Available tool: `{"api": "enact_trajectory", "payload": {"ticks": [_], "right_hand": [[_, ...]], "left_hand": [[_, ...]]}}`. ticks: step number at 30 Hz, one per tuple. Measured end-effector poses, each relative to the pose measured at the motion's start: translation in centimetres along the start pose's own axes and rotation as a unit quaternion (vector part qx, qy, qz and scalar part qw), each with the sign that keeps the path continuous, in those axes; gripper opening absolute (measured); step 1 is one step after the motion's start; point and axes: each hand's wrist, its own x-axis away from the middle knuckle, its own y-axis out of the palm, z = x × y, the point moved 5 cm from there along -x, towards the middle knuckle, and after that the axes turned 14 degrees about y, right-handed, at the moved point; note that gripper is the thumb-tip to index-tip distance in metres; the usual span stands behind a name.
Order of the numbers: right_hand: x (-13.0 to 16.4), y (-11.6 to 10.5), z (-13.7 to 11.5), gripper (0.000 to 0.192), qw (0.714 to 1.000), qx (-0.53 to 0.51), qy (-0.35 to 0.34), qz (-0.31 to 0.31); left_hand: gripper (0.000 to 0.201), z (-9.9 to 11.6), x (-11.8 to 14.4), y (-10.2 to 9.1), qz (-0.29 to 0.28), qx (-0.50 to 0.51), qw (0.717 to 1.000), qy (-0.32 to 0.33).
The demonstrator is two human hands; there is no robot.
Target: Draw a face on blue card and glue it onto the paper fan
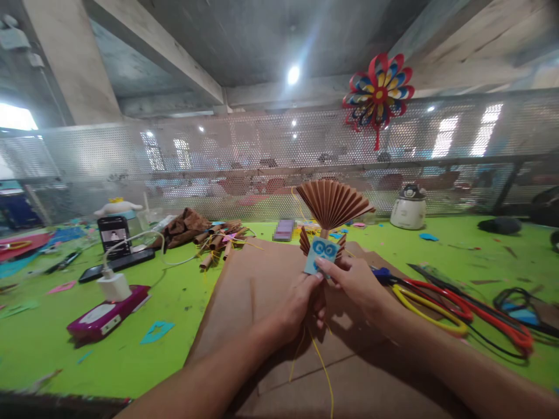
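Note:
A brown pleated paper fan (332, 203) rises from a small paper figure with a blue face piece (321, 254) showing two round eyes. My left hand (301, 302) grips the figure from below. My right hand (356, 280) holds it from the right, with fingertips pressed on the lower edge of the blue face. Thin yellow strands (321, 361) hang down from the figure. A large brown paper sheet (257, 285) lies under both hands.
Red and yellow scissors (441, 302) lie at the right. Rolled brown paper tubes (218, 240), a phone on a stand (113, 234), a charger on a pink power bank (107, 311) and a white pot (408, 208) sit on the green table (183, 302). A perforated metal screen (262, 157) runs behind, bearing a colourful paper pinwheel (378, 93).

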Motion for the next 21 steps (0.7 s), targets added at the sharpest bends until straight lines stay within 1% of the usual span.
{"api": "enact_trajectory", "payload": {"ticks": [7, 12, 17, 21], "right_hand": [[0.02, 0.15, 0.27, 0.047, 0.999, -0.04, 0.025, -0.019], [-0.33, 0.21, 0.66, 0.05, 0.999, -0.028, 0.023, -0.005], [-0.13, 0.28, 0.52, 0.047, 1.0, -0.027, 0.013, -0.008], [0.18, 0.13, 0.14, 0.043, 1.0, -0.021, 0.001, 0.002]], "left_hand": [[0.037, 0.19, 0.22, 0.03, 0.006, -0.019, 1.0, 0.008], [0.037, 0.04, 0.21, -0.04, 0.01, -0.021, 1.0, 0.007], [0.039, 0.11, 0.21, -0.02, 0.018, -0.018, 1.0, 0.007], [0.04, 0.15, 0.07, -0.03, 0.016, 0.002, 1.0, -0.005]]}}
